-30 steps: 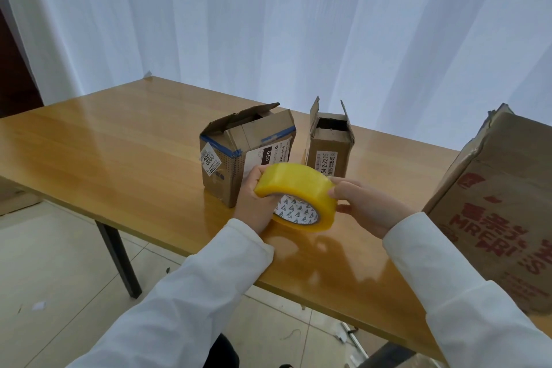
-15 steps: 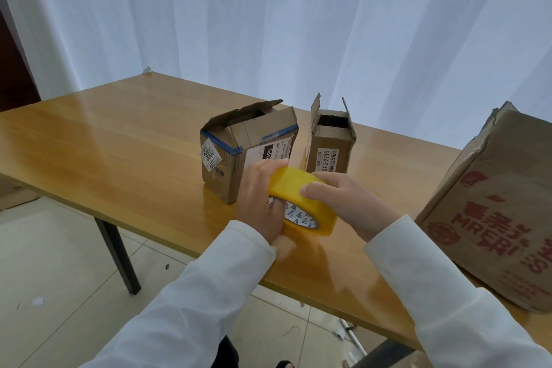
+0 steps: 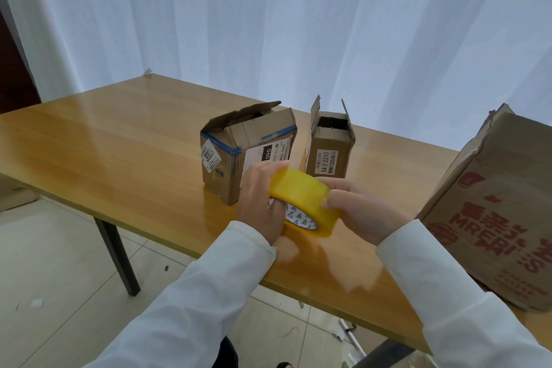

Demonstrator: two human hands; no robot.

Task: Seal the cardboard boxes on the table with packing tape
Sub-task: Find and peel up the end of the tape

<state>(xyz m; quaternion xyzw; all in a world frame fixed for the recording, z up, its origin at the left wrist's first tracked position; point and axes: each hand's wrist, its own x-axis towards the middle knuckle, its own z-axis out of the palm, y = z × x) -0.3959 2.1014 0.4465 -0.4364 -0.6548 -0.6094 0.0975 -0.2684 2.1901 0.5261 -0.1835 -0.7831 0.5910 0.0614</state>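
Both hands clamp the yellow tape roll [image 3: 301,197] above the bench [image 3: 119,158]: left hand [image 3: 263,203], right hand [image 3: 361,209]; 2 open boxes [image 3: 248,152] stand behind.

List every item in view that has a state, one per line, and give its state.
Tape roll: held above the table by both hands, no strip pulled.
Left hand: grips the roll, a finger through its core.
Right hand: grips the roll's outer face.
Blue-edged box: upright, flaps partly open, unsealed.
Narrow box: upright, top flaps open, unsealed.
Large red-printed box: tilted, partly cut off by the frame edge.
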